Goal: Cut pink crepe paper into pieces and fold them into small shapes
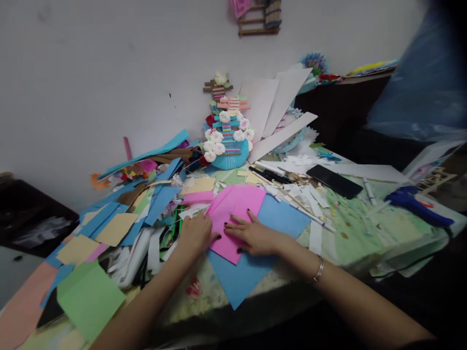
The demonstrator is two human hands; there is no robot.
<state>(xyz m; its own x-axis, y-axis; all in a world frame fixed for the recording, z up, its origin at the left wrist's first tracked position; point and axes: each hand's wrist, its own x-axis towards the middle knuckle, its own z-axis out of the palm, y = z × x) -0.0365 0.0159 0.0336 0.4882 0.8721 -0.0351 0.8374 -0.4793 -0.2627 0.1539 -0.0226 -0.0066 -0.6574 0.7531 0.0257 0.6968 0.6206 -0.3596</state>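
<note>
A sheet of bright pink paper (242, 201), seemingly folded along its left side, lies on top of a larger blue sheet (284, 216) near the table's front. My right hand (257, 236) rests flat on the pink paper with its fingers spread. At the left edge of that paper, my left hand (197, 236) has its fingers curled and its thumb on the sheet; the fingertips on the far side are partly hidden. A strip of pink paper (197, 197) lies just beyond my left hand.
Behind stands a blue paper guitar (229, 155) with white flowers. To the right are a black phone (333, 181), a blue glue gun (419, 206), pens (270, 175) and paper scraps. Coloured sheets, including a green one (89, 296), pile up on the left.
</note>
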